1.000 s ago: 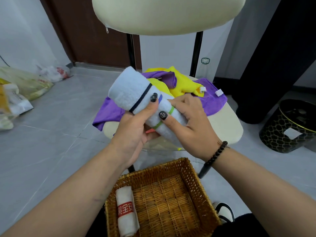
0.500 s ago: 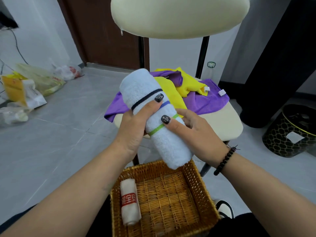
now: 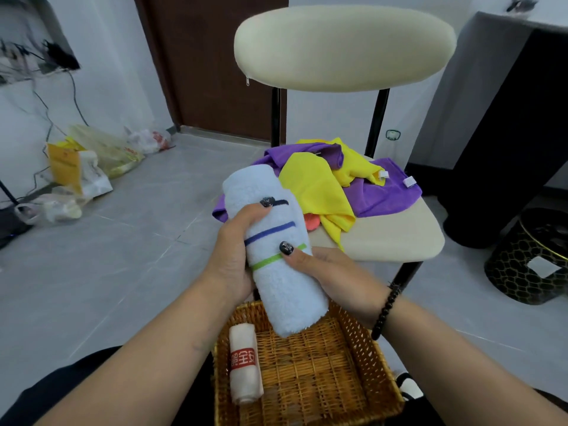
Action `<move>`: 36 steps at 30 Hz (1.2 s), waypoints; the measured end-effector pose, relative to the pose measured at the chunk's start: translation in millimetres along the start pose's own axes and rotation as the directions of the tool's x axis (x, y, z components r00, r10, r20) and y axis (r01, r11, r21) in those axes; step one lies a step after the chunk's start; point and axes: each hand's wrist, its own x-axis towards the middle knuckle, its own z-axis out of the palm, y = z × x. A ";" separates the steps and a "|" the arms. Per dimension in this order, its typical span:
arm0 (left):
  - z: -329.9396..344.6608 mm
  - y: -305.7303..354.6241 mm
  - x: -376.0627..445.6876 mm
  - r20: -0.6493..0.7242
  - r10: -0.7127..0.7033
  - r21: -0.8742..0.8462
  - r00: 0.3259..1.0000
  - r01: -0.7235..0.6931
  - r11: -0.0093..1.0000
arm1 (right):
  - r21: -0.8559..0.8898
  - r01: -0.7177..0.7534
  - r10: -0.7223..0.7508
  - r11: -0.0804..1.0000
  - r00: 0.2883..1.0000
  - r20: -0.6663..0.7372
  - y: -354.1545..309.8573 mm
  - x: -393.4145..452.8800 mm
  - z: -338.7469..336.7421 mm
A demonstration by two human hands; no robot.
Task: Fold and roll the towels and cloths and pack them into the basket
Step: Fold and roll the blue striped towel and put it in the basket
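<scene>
While both hands (image 3: pixel 233 250) (image 3: pixel 332 272) grip one rolled towel (image 3: pixel 276 241), one roll (image 3: pixel 244 364) in basket (image 3: pixel 378 367).

Rolled towel (image 3: pixel 242 362) lies in basket (image 3: pixel 362 342), before chair (image 3: pixel 396 238).

There is one view only — a wide-angle camera on the person's head, looking forward and steeply down. It sits close over the left hand (image 3: pixel 233 250) and right hand (image 3: pixel 332 272), whose forearms enter from the bottom corners. The basket (image 3: pixel 362 342) lies right below the lens at the bottom edge, the chair (image 3: pixel 399 238) just beyond it — its backrest reaches the top edge. The wide lens bends the floor (image 3: pixel 107 256) and walls outward at the sides.
</scene>
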 end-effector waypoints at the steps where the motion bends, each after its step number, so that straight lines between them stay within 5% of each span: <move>1: -2.3 2.9 1.7 -0.020 -0.007 0.000 1.000 0.007 1.000 | 0.002 0.019 -0.019 1.000 1.000 0.010 1.7 2.5 3.3; 6: -14.8 9.4 20.7 -0.182 0.055 0.135 0.982 -0.030 0.990 | -0.067 0.121 -0.126 0.990 0.988 -0.085 11.1 19.5 19.3; 10: -24.2 12.0 30.9 -0.242 0.019 0.126 0.970 0.012 0.992 | -0.066 0.163 -0.162 0.984 0.987 0.016 18.2 30.4 22.6; 15: -35.8 23.1 40.2 -0.118 -0.110 -0.017 0.987 0.109 0.994 | 0.120 0.098 -0.109 0.988 0.990 0.094 12.1 38.4 20.4; 25: -52.3 22.9 60.3 -0.288 -0.059 0.005 0.956 0.064 0.998 | 0.176 -0.124 0.105 0.976 0.988 0.112 18.8 37.8 24.0; 36: -84.8 35.2 38.8 -0.134 -0.110 0.356 0.985 0.151 0.922 | 0.426 0.031 0.082 0.904 0.966 -0.243 13.5 24.3 -14.7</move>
